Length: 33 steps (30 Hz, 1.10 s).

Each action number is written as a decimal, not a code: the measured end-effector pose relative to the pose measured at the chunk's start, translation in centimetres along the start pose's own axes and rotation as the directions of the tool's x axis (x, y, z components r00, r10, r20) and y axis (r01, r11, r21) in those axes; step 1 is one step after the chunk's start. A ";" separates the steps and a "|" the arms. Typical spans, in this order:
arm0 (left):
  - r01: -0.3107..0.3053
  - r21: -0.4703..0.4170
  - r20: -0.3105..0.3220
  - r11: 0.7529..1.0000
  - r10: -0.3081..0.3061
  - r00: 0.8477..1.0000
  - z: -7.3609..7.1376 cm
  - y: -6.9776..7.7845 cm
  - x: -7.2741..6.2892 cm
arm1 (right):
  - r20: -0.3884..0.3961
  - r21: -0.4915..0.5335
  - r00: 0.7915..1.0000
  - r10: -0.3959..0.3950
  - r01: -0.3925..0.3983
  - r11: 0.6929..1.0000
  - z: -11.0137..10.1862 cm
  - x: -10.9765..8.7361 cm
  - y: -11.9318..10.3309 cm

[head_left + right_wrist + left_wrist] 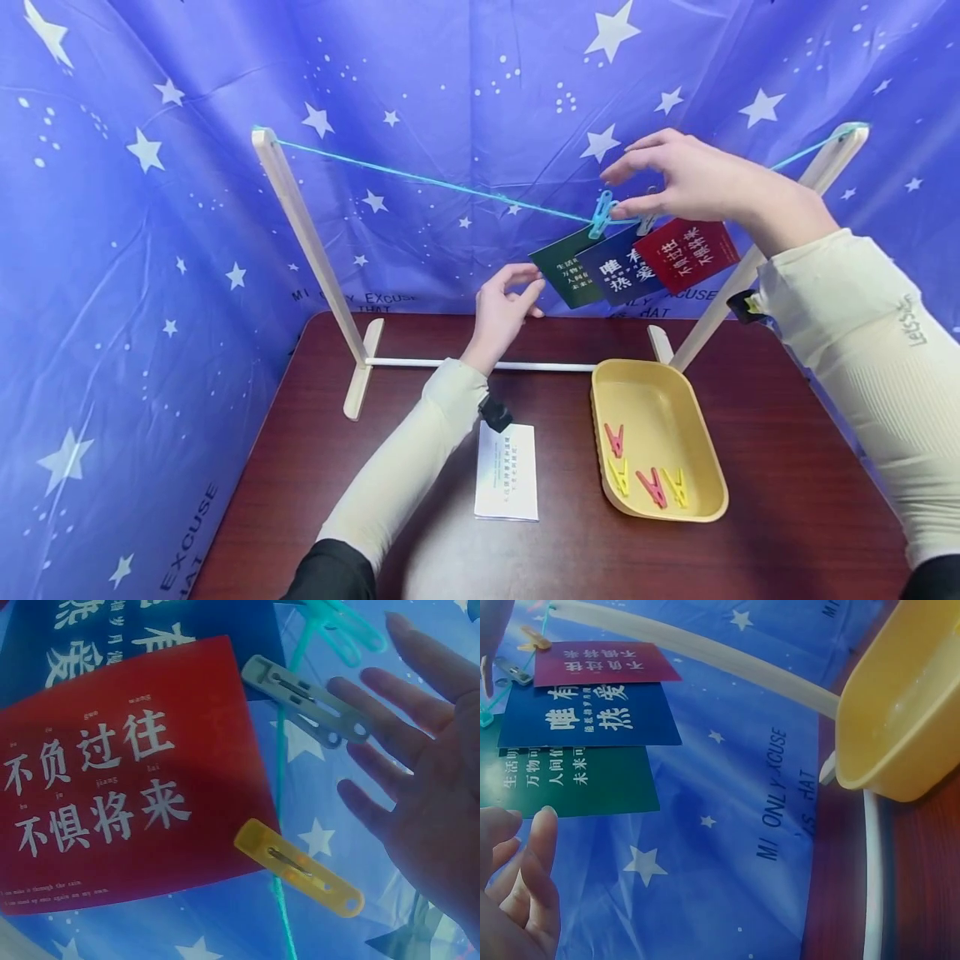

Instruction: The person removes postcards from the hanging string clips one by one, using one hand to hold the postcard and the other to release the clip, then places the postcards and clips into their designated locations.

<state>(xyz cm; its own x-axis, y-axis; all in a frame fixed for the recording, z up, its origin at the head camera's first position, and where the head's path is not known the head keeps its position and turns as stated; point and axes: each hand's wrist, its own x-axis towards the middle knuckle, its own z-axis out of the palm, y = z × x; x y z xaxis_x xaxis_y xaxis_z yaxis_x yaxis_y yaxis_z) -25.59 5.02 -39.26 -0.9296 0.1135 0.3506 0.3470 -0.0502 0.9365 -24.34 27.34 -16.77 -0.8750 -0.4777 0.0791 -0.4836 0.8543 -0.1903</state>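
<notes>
Three cards hang from a teal cord: green, blue and red, overlapping in a row. A light-blue clothespin grips the green card's top, a grey clothespin sits at the blue one, and a yellow clothespin is on the red card. My right hand is just above the clothespins, fingers spread and holding nothing. At the green card's left edge is my left hand, its fingers loosely bent and thumb apart, fingertips right at the edge.
A wooden frame with two posts carries the cord, joined by a white bar low down. On the table lie white cards. A yellow tray holds several red and yellow clothespins. Behind hangs a starry blue curtain.
</notes>
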 end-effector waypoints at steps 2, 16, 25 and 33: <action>0.003 -0.001 0.004 1.000 -0.003 1.000 0.2 0.1 0.1 | 0.036 0.001 0.999 0.030 -0.030 1.000 0.1 0.1 0.2; -0.009 0.012 0.036 1.000 0.009 0.999 0.5 0.1 0.3 | 0.063 0.017 0.995 0.080 -0.081 0.997 0.7 0.3 0.3; -0.034 -0.029 0.083 0.999 0.036 0.996 0.5 0.2 0.2 | 0.026 0.070 0.997 0.078 -0.080 0.994 0.8 0.0 0.4; -0.068 -0.025 0.061 0.997 0.070 0.996 0.5 0.1 0.2 | -0.009 0.146 0.997 0.082 -0.080 0.986 1.1 0.1 0.7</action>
<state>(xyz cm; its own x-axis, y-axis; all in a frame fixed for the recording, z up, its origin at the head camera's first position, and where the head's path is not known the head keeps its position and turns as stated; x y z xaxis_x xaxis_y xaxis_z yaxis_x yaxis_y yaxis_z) -25.65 5.49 -39.10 -0.8939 0.1705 0.4146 0.4062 -0.0830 0.9100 -24.74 27.67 -18.00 -0.9117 -0.4044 0.0721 -0.4039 0.8507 -0.3365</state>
